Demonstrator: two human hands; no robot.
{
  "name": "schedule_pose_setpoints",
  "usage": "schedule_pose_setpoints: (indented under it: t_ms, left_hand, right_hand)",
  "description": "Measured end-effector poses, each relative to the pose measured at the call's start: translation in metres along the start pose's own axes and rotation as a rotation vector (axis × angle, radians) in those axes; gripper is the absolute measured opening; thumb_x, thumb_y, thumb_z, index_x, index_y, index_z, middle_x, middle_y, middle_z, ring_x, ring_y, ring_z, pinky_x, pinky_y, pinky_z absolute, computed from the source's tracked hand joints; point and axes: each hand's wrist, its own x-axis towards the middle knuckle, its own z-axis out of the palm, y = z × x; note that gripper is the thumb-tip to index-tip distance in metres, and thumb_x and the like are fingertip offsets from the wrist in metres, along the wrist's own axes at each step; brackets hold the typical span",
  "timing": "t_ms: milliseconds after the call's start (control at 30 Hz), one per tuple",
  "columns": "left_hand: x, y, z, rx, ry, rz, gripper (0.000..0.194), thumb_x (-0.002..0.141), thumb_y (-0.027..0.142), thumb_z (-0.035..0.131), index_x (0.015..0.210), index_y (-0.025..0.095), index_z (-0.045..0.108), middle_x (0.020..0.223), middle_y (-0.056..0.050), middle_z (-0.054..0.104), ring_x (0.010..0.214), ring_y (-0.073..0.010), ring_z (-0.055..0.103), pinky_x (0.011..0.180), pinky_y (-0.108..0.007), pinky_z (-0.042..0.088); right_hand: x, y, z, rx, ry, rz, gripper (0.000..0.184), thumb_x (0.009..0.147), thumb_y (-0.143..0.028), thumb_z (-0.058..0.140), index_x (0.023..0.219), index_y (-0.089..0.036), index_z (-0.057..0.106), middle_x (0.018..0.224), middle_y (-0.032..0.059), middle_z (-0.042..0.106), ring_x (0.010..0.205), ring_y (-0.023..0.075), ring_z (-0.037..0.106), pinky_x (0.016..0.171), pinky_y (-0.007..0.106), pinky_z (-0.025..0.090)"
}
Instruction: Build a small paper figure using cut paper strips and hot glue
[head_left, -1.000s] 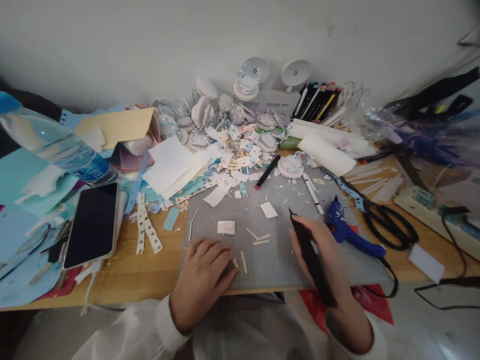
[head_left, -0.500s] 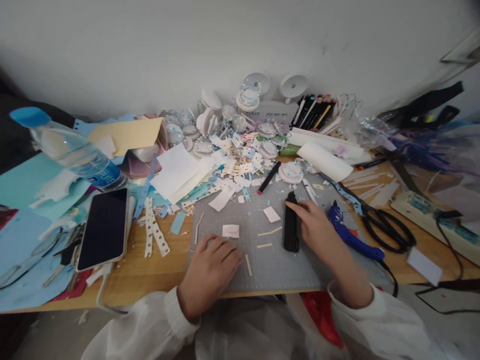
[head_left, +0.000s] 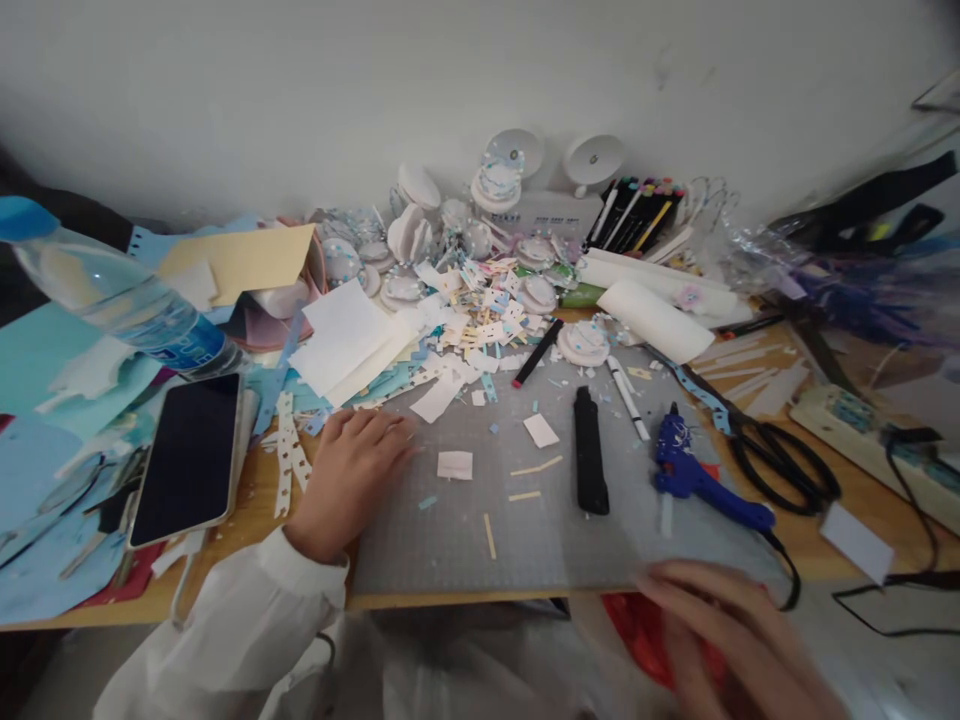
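My left hand (head_left: pixel 349 475) lies flat on the left edge of the grey cutting mat (head_left: pixel 555 530), fingers stretched toward the heap of paper scraps (head_left: pixel 480 320), holding nothing. My right hand (head_left: pixel 720 625) is blurred at the mat's near right edge, fingers loosely spread and empty. A black craft knife (head_left: pixel 589 463) lies on the mat between the hands. Near it are a small white paper square (head_left: pixel 455 465), another white piece (head_left: pixel 541 430) and thin cream strips (head_left: pixel 525 482).
A blue glue gun (head_left: pixel 701 480) and black scissors (head_left: pixel 780 455) lie right of the knife. A phone (head_left: pixel 187 458) and a water bottle (head_left: pixel 120 300) are at the left. Markers (head_left: pixel 637 210), paper rolls (head_left: pixel 652 300) and round paper ornaments crowd the back. A power strip (head_left: pixel 870 445) sits far right.
My right hand let go of the black knife on the mat and drew back to the near edge. My left hand slid left and forward toward the paper scraps.
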Motion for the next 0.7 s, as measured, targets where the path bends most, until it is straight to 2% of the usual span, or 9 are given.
schedule_pose_setpoints:
  t_ms: [67,167,233,300,367,500,600,700]
  left_hand:
    - [0.000,0.008,0.001,-0.094,-0.011,0.018,0.023,0.094,0.026,0.054,0.114,0.020,0.064,0.111,-0.008,0.070,0.101,-0.0265,0.061,0.087,-0.043,0.043]
    - [0.003,0.019,0.004,-0.254,-0.076,0.034,0.026,0.095,0.027,0.054,0.119,0.021,0.061,0.118,-0.008,0.065,0.108,-0.0250,0.057,0.091,-0.041,0.045]
    - [0.007,0.025,0.007,-0.301,-0.141,0.038,0.028,0.094,0.026,0.056,0.120,0.020,0.061,0.119,-0.009,0.064,0.110,-0.0257,0.055,0.092,-0.041,0.045]
    - [0.012,0.027,0.011,-0.329,-0.202,0.043,0.024,0.093,0.024,0.057,0.116,0.020,0.063,0.116,-0.008,0.064,0.108,-0.0255,0.055,0.091,-0.041,0.046]
    - [0.015,0.029,0.012,-0.349,-0.245,0.039,0.016,0.092,0.024,0.058,0.105,0.021,0.067,0.108,-0.006,0.066,0.101,-0.0246,0.057,0.087,-0.041,0.047]
    - [0.018,0.036,0.010,-0.376,-0.276,-0.014,0.009,0.091,0.026,0.060,0.094,0.021,0.066,0.095,-0.004,0.066,0.092,-0.0230,0.058,0.083,-0.040,0.046]
    - [0.018,0.042,0.008,-0.407,-0.302,-0.048,0.008,0.089,0.028,0.062,0.092,0.021,0.064,0.092,-0.002,0.066,0.090,-0.0217,0.060,0.083,-0.038,0.047]
    - [0.019,0.047,0.006,-0.492,-0.327,-0.125,0.008,0.089,0.028,0.063,0.086,0.020,0.061,0.083,0.001,0.065,0.080,-0.0180,0.060,0.075,-0.032,0.048]
  right_hand:
    - [0.006,-0.006,0.024,0.061,-0.013,0.010,0.033,0.086,-0.011,0.052,0.113,-0.024,0.063,0.104,0.0090,0.062,0.090,0.0208,0.064,0.073,0.033,0.056]
    - [0.016,-0.017,0.059,0.101,-0.206,-0.062,0.038,0.087,-0.019,0.055,0.124,-0.021,0.058,0.109,0.0105,0.062,0.099,0.0232,0.062,0.082,0.037,0.056]
    - [0.021,-0.023,0.074,0.106,-0.333,-0.110,0.044,0.085,-0.028,0.061,0.128,-0.020,0.057,0.113,0.0114,0.063,0.101,0.0256,0.062,0.083,0.041,0.056]
    - [0.021,-0.026,0.082,0.104,-0.390,-0.131,0.045,0.083,-0.033,0.066,0.125,-0.020,0.059,0.114,0.0111,0.064,0.100,0.0264,0.062,0.082,0.041,0.057]
    - [0.020,-0.025,0.085,0.096,-0.397,-0.136,0.039,0.083,-0.033,0.068,0.120,-0.020,0.062,0.112,0.0097,0.066,0.099,0.0251,0.062,0.081,0.040,0.056]
    - [0.013,-0.022,0.087,0.103,-0.319,-0.135,0.025,0.087,-0.027,0.063,0.111,-0.020,0.065,0.104,0.0076,0.068,0.095,0.0219,0.063,0.081,0.037,0.055]
    - [0.011,-0.020,0.090,0.106,-0.275,-0.144,0.029,0.089,-0.028,0.060,0.116,-0.018,0.063,0.108,0.0089,0.068,0.098,0.0223,0.063,0.081,0.037,0.056]
    - [0.010,-0.018,0.091,0.099,-0.275,-0.149,0.033,0.089,-0.028,0.059,0.119,-0.015,0.062,0.113,0.0103,0.068,0.102,0.0233,0.062,0.083,0.037,0.056]
